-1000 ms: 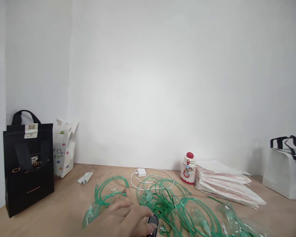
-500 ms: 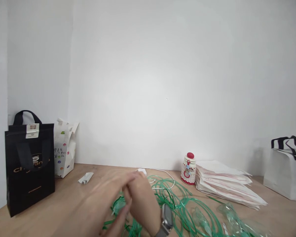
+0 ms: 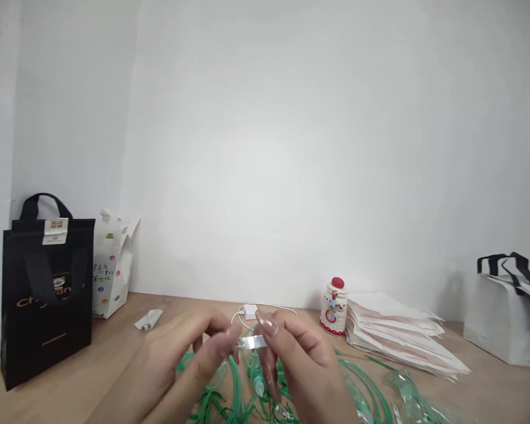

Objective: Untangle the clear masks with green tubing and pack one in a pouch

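Between my two hands is a small shiny metal strip (image 3: pixel 253 342), held roughly level above the table. The fingers of my left hand (image 3: pixel 194 353) pinch its left end. Thumb and fingers of my right hand (image 3: pixel 300 359) close on the right end. Below and behind the hands lie coils of green tubing (image 3: pixel 236 386), partly hidden by them. Among the tubing, clear plastic pieces with a greenish tint show, one such piece (image 3: pixel 257 377) between my wrists. More clear plastic masks (image 3: pixel 406 394) lie at the right.
A black bag (image 3: pixel 48 306) and a white paper bag (image 3: pixel 115 265) stand at the left, near a crumpled white wrapper (image 3: pixel 149 319). Behind the hands is a white charger (image 3: pixel 249 311) with its cable. A red-lidded bottle (image 3: pixel 334 309), stacked paper packets (image 3: pixel 397 333) and a white bag (image 3: pixel 503 321) are rightward.
My hands, crossed and overlapping before, have moved apart side by side, and the metal strip now shows between them. The watch on my right wrist has dropped out of sight. The view has shifted slightly.
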Demonstrator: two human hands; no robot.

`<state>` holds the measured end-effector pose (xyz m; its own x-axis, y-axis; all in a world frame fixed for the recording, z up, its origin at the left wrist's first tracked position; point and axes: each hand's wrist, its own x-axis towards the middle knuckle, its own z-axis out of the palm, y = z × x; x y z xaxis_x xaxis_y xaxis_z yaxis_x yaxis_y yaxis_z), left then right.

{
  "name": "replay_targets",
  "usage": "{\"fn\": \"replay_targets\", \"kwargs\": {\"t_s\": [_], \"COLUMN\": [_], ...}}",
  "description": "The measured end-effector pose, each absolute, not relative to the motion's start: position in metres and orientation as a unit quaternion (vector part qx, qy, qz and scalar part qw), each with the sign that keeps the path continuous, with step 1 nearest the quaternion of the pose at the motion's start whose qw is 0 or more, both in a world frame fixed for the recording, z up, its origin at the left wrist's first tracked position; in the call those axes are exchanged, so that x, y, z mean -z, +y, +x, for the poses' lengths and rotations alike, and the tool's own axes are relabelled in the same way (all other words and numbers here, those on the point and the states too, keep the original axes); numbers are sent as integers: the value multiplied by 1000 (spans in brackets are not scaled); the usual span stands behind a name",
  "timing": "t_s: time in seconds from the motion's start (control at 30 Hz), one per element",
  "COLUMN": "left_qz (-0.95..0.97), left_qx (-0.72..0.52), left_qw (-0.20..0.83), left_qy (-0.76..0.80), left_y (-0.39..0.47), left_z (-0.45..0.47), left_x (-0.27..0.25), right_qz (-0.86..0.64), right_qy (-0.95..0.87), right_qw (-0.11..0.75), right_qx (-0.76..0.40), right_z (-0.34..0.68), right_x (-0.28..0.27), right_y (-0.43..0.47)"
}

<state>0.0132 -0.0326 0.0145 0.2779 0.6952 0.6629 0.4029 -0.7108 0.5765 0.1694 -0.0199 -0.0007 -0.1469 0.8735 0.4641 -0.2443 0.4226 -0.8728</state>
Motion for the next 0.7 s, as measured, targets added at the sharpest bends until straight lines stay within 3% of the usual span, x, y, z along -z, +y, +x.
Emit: {"fn": "replay_targets", "kwargs": {"t_s": [0.3,0.37,0.47,0.6,0.7], "left_qz": [812,791,757,738,730], "left_qx": [-435,-436,-453,-479,-491], "left_qw": [38,21,5,49,70], "left_qy": [387,429,471,473,470], "left_y": [-17,-11,-8,-15,-21], "left_z": [2,-5,-11,-11,-9], "left_x": [-9,-8,-7,-3,-1], "right_qz": [-300,-394,-463,-471,-462], "right_qy": [-699,-741,-762,-819,-840], "right_qw": [530,466,383,238,197], "right_qx": [-375,-279,-241,-226,-204], "right_z": [162,161,161,166,169], "right_x": [11,29,71,129,155], "right_y": [8,37,84,123,132]}}
